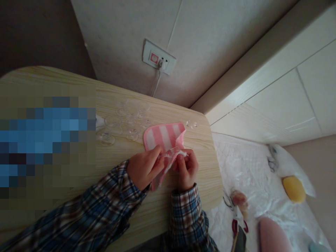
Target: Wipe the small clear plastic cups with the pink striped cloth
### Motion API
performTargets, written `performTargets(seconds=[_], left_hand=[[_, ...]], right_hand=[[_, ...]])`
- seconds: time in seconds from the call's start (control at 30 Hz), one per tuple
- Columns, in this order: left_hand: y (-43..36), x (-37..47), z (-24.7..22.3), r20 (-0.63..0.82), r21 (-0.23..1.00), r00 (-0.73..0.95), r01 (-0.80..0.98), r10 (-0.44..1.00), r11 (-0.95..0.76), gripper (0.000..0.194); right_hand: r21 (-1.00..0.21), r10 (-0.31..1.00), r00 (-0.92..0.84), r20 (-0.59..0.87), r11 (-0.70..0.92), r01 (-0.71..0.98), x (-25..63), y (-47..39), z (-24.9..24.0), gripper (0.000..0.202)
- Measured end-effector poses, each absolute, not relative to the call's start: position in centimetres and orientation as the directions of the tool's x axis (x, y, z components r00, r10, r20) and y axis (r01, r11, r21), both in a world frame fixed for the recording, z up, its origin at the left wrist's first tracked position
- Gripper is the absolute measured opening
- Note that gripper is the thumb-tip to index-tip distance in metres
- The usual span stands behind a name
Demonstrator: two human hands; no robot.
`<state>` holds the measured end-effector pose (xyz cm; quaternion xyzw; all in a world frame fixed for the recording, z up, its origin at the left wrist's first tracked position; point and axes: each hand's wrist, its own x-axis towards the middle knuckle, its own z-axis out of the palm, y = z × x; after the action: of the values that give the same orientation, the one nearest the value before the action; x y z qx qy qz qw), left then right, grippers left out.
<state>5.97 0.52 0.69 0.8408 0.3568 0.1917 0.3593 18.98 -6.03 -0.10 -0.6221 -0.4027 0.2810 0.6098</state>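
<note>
A pink and white striped cloth (164,134) lies on the wooden table, its right edge folded up. Over its lower part, my left hand (145,166) pinches one side of a small clear plastic piece (172,152). My right hand (187,168) is closed on a raised white edge of the cloth, at the right end of the plastic. Fingers hide part of both things. Several clear round plastic pieces (132,134) lie left of the cloth, and small clear bits (191,124) sit beyond its top right corner.
A blurred blue area (52,129) covers the table's left side. Behind the table is a wall socket (159,57) with a plugged-in white cable. To the right, a white bed cover (241,164) holds red-handled scissors (239,225), a yellow object (294,189) and a pink object (274,234).
</note>
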Motion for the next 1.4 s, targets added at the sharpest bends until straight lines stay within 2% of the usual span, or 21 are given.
performTargets(seconds=[0.27,0.43,0.53,0.7,0.8,0.87,1.03,1.17,1.27,1.4], left_hand=[[0.3,6.2,0.8,0.078,0.804,0.678,0.390,0.731,-0.448,0.017],[0.5,6.1,1.2,0.070,0.892,0.652,0.297,0.755,-0.340,0.018],[0.7,6.0,1.3,0.050,0.940,0.643,0.228,0.764,-0.254,0.018],[0.6,6.2,1.2,-0.080,0.997,0.638,0.051,0.766,0.061,0.021],[0.4,6.4,1.5,-0.187,0.956,0.684,-0.039,0.705,0.291,0.020],[0.3,6.5,1.7,-0.230,0.926,0.697,-0.057,0.679,0.372,0.020],[0.4,6.6,1.8,-0.245,0.903,0.709,-0.082,0.661,0.422,0.020],[0.7,6.7,1.6,-0.276,0.896,0.697,-0.063,0.662,0.440,0.018],[0.7,6.7,1.4,-0.278,0.898,0.698,-0.055,0.660,0.436,0.019],[0.4,6.8,1.2,-0.264,0.894,0.719,-0.069,0.643,0.444,0.020]], right_hand=[[-0.988,0.804,0.576,0.150,0.098,0.120,18.8,-6.4,-0.2,0.012],[-0.984,0.699,0.695,0.168,0.082,0.156,18.9,-6.3,0.2,0.013],[-0.985,0.695,0.700,0.163,0.078,0.152,18.8,-6.2,0.3,0.013],[-0.979,0.739,0.645,0.194,0.100,0.180,18.5,-6.2,0.0,0.016],[-0.970,0.728,0.650,0.219,0.093,0.224,18.3,-6.2,0.0,0.017],[-0.969,0.708,0.668,0.227,0.092,0.231,18.1,-6.2,0.2,0.018],[-0.962,0.554,0.788,0.270,0.113,0.250,17.7,-6.1,0.9,0.020],[-0.957,0.522,0.803,0.287,0.113,0.269,17.8,-6.2,1.0,0.021],[-0.963,0.554,0.789,0.266,0.111,0.247,17.9,-6.2,0.8,0.023],[-0.970,0.705,0.671,0.230,0.107,0.221,17.8,-6.1,0.9,0.031]])
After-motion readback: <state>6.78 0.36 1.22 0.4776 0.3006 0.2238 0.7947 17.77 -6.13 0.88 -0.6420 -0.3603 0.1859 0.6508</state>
